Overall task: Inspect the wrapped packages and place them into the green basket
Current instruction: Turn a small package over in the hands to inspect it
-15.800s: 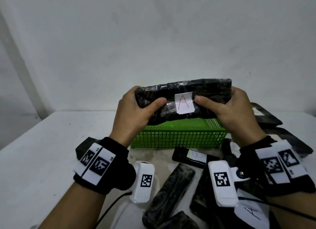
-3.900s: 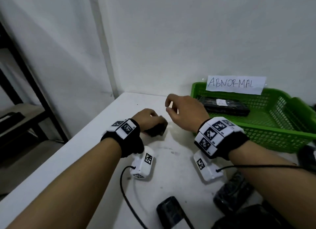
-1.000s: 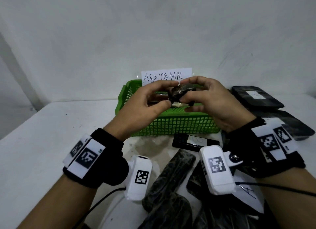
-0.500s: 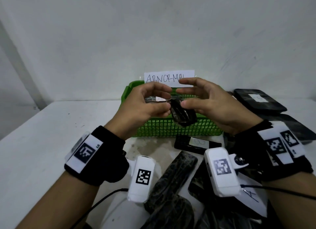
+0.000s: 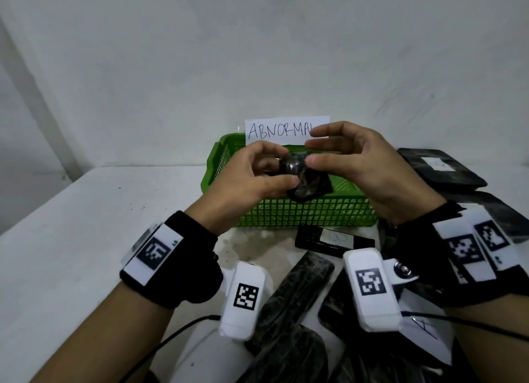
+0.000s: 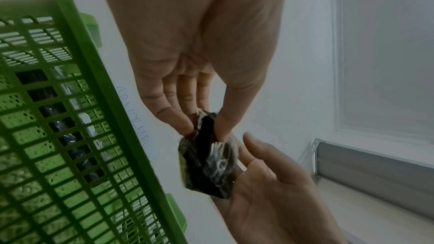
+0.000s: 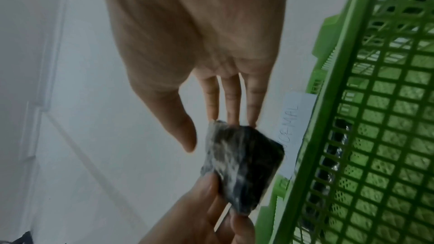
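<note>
Since half a second ago, the small wrapped package [image 5: 303, 179] has been turned and now hangs lower from the left hand [image 5: 252, 179], whose thumb and fingertips pinch its upper end. Beside it the right hand [image 5: 357, 168] has its fingers straight and loose, fingertips apparently just touching the package, though the blur leaves contact uncertain. Both hold it above the near wall of the green basket [image 5: 303, 213], which stands at the far side of the white table [image 5: 71, 225] against a plain white wall [image 5: 257, 53]. A paper sign [image 5: 286, 130] reading ABNORMAL stands at the basket's far rim. More black wrapped packages [image 5: 297, 291] lie near and to the right.
</note>
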The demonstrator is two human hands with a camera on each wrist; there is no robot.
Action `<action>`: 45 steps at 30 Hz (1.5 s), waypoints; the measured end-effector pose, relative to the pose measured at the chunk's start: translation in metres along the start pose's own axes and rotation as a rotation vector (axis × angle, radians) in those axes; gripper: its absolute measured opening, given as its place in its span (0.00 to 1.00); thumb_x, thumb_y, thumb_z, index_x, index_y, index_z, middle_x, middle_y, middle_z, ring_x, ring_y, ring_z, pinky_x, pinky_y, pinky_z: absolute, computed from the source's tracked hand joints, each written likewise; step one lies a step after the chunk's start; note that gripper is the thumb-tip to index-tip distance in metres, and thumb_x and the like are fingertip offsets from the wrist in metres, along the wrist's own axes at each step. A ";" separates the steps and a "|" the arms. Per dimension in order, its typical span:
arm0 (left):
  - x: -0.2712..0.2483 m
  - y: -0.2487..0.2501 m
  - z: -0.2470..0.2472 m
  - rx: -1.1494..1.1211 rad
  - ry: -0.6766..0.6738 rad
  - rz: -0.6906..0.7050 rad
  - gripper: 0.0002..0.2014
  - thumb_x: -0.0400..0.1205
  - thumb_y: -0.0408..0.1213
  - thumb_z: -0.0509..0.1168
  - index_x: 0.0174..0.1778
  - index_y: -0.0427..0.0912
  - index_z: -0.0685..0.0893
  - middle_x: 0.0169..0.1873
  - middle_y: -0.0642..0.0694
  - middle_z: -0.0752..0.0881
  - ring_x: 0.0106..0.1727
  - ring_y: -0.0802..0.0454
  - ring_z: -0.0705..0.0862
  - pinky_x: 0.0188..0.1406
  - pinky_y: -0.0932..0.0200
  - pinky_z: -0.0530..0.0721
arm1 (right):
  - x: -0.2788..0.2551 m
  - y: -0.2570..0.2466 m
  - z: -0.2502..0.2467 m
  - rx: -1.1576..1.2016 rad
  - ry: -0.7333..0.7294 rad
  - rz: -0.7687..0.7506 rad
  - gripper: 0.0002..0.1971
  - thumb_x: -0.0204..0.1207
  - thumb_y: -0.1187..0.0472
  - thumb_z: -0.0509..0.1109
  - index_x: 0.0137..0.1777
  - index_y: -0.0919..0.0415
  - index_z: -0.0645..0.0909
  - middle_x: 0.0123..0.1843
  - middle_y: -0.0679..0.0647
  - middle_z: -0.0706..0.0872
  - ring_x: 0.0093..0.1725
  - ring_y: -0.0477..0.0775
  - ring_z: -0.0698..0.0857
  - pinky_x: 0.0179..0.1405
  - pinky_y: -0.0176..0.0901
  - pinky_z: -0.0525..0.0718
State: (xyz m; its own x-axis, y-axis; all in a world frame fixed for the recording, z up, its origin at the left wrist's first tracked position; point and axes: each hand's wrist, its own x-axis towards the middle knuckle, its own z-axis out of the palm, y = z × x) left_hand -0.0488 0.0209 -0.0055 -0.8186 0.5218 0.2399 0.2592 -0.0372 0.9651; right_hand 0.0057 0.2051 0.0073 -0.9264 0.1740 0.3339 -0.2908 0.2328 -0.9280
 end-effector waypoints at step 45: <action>0.000 -0.001 -0.001 -0.182 -0.035 0.054 0.16 0.81 0.33 0.68 0.65 0.44 0.80 0.46 0.46 0.90 0.43 0.48 0.90 0.46 0.59 0.88 | -0.007 -0.001 0.002 -0.025 -0.078 -0.080 0.30 0.73 0.55 0.78 0.75 0.53 0.75 0.70 0.47 0.86 0.66 0.46 0.87 0.63 0.44 0.87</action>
State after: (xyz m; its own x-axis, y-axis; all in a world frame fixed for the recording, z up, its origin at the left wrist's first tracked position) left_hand -0.0494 0.0198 -0.0066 -0.7867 0.5442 0.2913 0.2026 -0.2181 0.9547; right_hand 0.0119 0.2020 0.0054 -0.9164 0.0796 0.3923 -0.3596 0.2667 -0.8942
